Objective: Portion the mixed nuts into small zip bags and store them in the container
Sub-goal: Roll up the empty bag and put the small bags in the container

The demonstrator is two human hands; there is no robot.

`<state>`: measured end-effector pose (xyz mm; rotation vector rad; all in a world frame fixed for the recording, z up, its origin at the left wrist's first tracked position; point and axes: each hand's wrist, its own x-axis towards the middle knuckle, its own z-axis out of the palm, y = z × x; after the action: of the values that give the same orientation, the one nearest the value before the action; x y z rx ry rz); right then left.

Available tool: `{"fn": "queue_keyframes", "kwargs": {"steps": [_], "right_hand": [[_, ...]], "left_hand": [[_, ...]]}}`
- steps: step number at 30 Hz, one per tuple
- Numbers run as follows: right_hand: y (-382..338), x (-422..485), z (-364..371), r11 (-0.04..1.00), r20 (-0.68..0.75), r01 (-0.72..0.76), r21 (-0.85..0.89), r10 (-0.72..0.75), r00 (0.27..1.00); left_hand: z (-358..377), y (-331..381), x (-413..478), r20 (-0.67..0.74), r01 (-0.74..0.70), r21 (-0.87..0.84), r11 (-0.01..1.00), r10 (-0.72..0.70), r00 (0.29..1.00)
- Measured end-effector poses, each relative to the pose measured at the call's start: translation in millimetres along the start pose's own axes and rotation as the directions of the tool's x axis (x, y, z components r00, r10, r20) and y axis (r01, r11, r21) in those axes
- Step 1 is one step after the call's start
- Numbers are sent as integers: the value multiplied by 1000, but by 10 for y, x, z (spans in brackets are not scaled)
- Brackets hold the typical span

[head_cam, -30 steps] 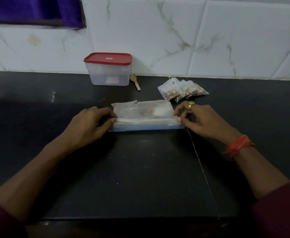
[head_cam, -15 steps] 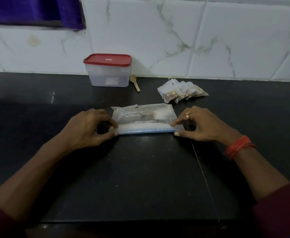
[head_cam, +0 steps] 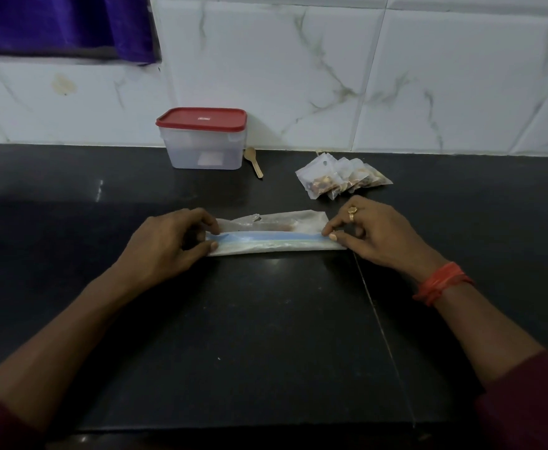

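We have the large zip bag (head_cam: pixel 274 233) lying flat across the middle of the dark countertop (head_cam: pixel 266 336), folded or rolled along its length so that the blue zip strip runs along the near side. A little brown residue shows through the clear plastic on its far half; we cannot tell how much is left inside. Our left hand (head_cam: pixel 165 245) pinches the bag's left end, thumb and fingertips closed on the plastic at the strip. Our right hand (head_cam: pixel 373 232) does the same at the right end, thumb and forefinger pressed together on the corner of the fold, a ring on one finger and an orange band (head_cam: pixel 441 282) around the wrist. Both hands rest low on the counter, the bag stretched between them.

Beyond the bag's right end, near our right hand but not touching it, lies a cluster of small zip bags (head_cam: pixel 342 177), overlapping one another, each with brown nuts showing through the clear plastic. To their left, just beside the container, a small wooden spoon (head_cam: pixel 253 161) lies on the counter with its bowl toward the wall. The container (head_cam: pixel 202 141) is a clear plastic box with its red lid (head_cam: pixel 201 118) on, standing against the white marble-patterned wall tiles (head_cam: pixel 331 76). At the upper left a purple cloth (head_cam: pixel 55 24) hangs above the tiles. Dark red sleeves (head_cam: pixel 535 404) show at the lower corners.
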<state>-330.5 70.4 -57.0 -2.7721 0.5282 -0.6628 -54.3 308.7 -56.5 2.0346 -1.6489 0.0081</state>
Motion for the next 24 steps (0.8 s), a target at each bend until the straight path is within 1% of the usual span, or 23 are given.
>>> {"fn": "queue_keyframes", "kwargs": {"steps": [3, 6, 9, 11, 13, 16, 20, 22, 24], "right_hand": [[33, -3, -40, 1000, 99, -9, -19, 11, 995], [59, 6, -33, 998, 148, -5, -66, 14, 989], [49, 28, -24, 999, 117, -18, -52, 24, 993], [28, 29, -2, 999, 71, -44, 0, 44, 997], [13, 25, 43, 994, 45, -83, 76, 80, 996], [11, 54, 120, 988, 53, -132, 83, 128, 990], [11, 83, 143, 981, 83, -193, 20, 191, 978], [5, 77, 153, 978, 60, -205, 28, 203, 977], [13, 73, 159, 978, 7, -196, 70, 196, 981]], "left_hand": [[6, -17, 14, -19, -20, 20, 1000, 21, 1000], [-2, -22, 18, 47, -68, 54, 996, 65, 997], [-8, -35, 15, 94, -82, 77, 994, 74, 993], [1, -53, 19, 81, -80, 108, 991, 71, 994], [23, -41, 29, 39, -57, 98, 994, 53, 998], [54, -39, 56, -3, -14, 50, 999, 14, 1000], [103, -73, 98, -15, 75, -122, 990, -77, 997], [134, -61, 104, -35, 114, -195, 974, -123, 992], [153, -50, 101, -80, 130, -282, 950, -158, 984]]}}
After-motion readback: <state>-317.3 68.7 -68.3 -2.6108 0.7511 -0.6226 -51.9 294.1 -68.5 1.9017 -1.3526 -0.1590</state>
